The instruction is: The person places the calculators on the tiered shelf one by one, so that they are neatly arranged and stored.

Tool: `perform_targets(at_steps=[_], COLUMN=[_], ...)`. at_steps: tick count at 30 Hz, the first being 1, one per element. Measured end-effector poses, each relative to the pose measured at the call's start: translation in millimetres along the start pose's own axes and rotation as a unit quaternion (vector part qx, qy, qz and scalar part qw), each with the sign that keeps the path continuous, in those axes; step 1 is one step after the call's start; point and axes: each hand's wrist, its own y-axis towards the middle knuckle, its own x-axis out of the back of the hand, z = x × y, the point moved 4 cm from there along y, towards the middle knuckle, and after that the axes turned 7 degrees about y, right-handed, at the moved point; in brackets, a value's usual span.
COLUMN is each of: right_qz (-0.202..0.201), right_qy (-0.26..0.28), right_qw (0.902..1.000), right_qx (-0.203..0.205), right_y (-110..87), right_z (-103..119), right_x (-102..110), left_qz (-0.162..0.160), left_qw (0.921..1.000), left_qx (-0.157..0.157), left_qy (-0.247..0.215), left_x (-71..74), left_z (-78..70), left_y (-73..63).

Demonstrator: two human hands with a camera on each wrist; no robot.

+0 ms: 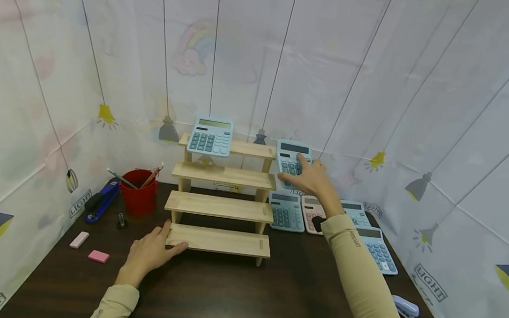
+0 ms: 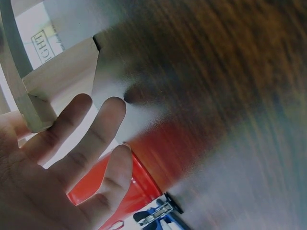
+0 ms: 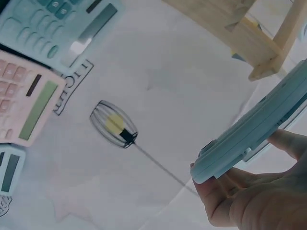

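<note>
While the right hand (image 1: 310,177) grips the calculator (image 1: 287,162) just right of the rack (image 1: 220,207), near its top, the left hand (image 1: 149,251), fingers loose, touches its lower-left end; I'd brace there, keeping calculator clear of rack edges.

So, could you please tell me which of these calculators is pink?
The pink calculator sits between two blue calculators, right of the wooden shelf; every other one, including the held calculator, is blue.

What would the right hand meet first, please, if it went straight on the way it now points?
Beyond the calculator the right hand holds, probably the curtain, though depth is unclear; the shelf might come first.
</note>
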Motion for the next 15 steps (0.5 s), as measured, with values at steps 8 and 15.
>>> perform_targets(at_steps=[8,15], right_qz=[-0.003,0.01], right_qy=[-0.004,-0.002], right_qw=[1.0,0.9999], right_qx=[0.001,-0.005], right_y=[24.4,40.7], right_z=[26,36], right_x=[4,-8], left_qz=[-0.004,-0.011], left_qw=[1.0,0.9999], left_qx=[0.003,0.006], left_qy=[-0.001,0.002], left_x=[0.6,-0.4], left_z=[-1.0,0.3], left_y=[-1.6,-1.7])
